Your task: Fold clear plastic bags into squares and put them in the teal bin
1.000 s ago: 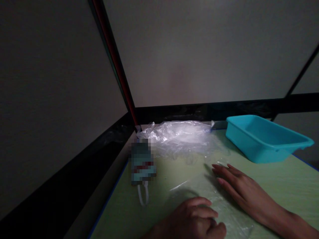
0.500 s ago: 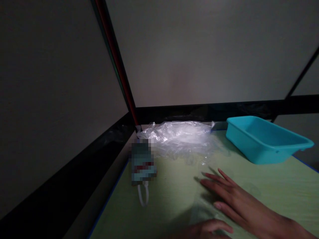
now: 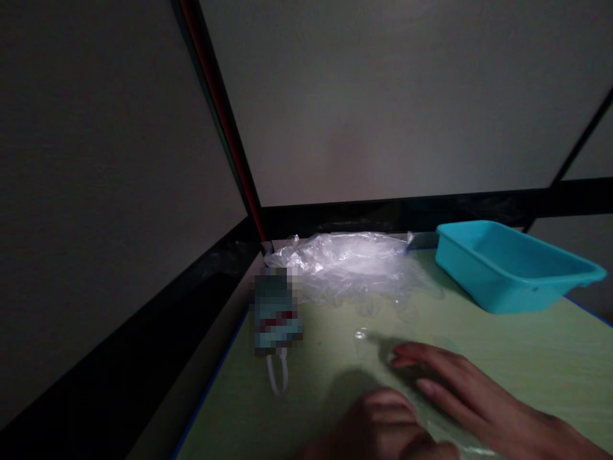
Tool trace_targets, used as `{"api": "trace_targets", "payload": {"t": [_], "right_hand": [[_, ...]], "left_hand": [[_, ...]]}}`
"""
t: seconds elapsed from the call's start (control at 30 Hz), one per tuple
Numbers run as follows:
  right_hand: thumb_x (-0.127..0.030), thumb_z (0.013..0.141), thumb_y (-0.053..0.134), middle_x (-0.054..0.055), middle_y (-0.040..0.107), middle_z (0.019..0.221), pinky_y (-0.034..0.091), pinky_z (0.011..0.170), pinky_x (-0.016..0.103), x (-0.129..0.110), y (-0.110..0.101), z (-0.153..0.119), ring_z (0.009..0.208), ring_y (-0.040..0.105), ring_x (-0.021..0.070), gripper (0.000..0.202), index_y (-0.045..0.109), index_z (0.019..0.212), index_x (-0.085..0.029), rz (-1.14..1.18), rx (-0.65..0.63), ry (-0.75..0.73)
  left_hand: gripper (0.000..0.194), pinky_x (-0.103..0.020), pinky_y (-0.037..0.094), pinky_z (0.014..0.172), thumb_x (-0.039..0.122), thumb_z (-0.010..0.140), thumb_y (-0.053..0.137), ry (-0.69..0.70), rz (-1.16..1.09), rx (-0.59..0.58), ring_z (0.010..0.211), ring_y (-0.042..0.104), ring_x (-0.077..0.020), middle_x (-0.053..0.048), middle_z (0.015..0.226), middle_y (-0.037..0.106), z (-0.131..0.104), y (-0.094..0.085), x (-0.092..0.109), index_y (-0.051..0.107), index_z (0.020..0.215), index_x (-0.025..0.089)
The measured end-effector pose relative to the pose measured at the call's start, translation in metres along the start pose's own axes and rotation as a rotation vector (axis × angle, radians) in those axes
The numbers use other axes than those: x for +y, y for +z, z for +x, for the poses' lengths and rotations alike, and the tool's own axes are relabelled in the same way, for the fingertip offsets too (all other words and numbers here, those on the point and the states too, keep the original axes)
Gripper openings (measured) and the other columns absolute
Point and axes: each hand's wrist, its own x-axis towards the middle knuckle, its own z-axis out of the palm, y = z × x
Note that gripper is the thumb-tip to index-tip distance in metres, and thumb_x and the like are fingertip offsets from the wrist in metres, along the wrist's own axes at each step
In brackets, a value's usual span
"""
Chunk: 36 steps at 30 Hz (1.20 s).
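A thin, clear plastic bag or sheet [image 3: 360, 335] lies on the green tabletop, partly under my hands; a bright glint marks its far corner. Over it, near the front right, my right hand [image 3: 462, 386] is open, palm down, with the fingers together and the thumb apart. Just to its left, my left hand [image 3: 390, 421] is closed at the bottom edge, its fingers curled inward. Whatever it grips, if anything, is hidden. More of the clear plastic shows faintly below my right wrist.
A pile of crumpled clear plastic bags [image 3: 354, 265] lies along the back of the table [image 3: 330, 358]. At the back right stands a turquoise basin [image 3: 507, 287]. A blurred-out item with a white loop [image 3: 278, 377] lies at left. Walls stand behind and to the left.
My left hand has moved slightly up, its fingers now curled tightly. My right hand's spread fingers have come together. The clear plastic's glinting corner now shows farther left.
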Motion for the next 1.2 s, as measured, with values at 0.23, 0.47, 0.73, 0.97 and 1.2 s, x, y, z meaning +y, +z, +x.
{"api": "trace_targets", "payload": {"t": [0.23, 0.47, 0.73, 0.97, 1.2], "right_hand": [[-0.042, 0.090, 0.030, -0.006, 0.044, 0.047, 0.034, 0.038, 0.022, 0.025, -0.016, 0.005, 0.040, 0.042, 0.0111, 0.030, 0.040, 0.070, -0.022, 0.247, 0.234, 0.426], [-0.037, 0.089, 0.037, -0.004, 0.049, 0.052, 0.037, 0.047, 0.025, 0.033, -0.011, 0.008, 0.047, 0.046, 0.0125, 0.028, 0.041, 0.066, -0.021, 0.189, 0.169, 0.415], [-0.042, 0.090, 0.032, -0.001, 0.052, 0.066, 0.039, 0.053, 0.026, 0.034, -0.013, 0.011, 0.059, 0.049, 0.0144, 0.030, 0.047, 0.077, -0.019, 0.158, 0.154, 0.336], [-0.036, 0.091, 0.035, 0.005, 0.060, 0.089, 0.045, 0.075, 0.032, 0.022, -0.015, 0.010, 0.084, 0.056, 0.0194, 0.026, 0.053, 0.092, -0.019, 0.182, 0.073, 0.184], [-0.032, 0.091, 0.037, 0.004, 0.059, 0.107, 0.043, 0.088, 0.035, 0.019, -0.011, 0.007, 0.101, 0.054, 0.0200, 0.027, 0.052, 0.111, -0.025, 0.144, -0.065, 0.090]], "left_hand": [[0.019, -0.033, 0.044, 0.081, 0.010, 0.078, 0.043, -0.540, 0.070, 0.395, 0.088, 0.059, -0.0191, -0.006, 0.088, 0.066, 0.011, -0.031, -0.007, 0.058, 0.088, 0.017], [0.020, -0.028, 0.043, 0.081, 0.006, 0.076, 0.043, -0.657, -0.056, 0.441, 0.086, 0.060, -0.0166, -0.004, 0.086, 0.066, 0.010, -0.025, -0.017, 0.057, 0.087, 0.016], [0.019, -0.027, 0.044, 0.075, 0.008, 0.076, 0.045, -0.712, -0.057, 0.475, 0.078, 0.062, -0.0166, -0.003, 0.077, 0.066, 0.012, -0.029, -0.019, 0.056, 0.089, 0.015], [0.017, -0.028, 0.042, 0.082, 0.007, 0.077, 0.044, -0.646, -0.112, 0.458, 0.088, 0.061, -0.0169, -0.004, 0.085, 0.067, 0.013, -0.027, -0.014, 0.057, 0.085, 0.015], [0.025, -0.027, 0.040, 0.085, 0.007, 0.077, 0.046, -0.510, -0.199, 0.282, 0.088, 0.061, -0.0149, -0.002, 0.089, 0.068, 0.013, -0.028, 0.000, 0.055, 0.099, 0.017]]}}
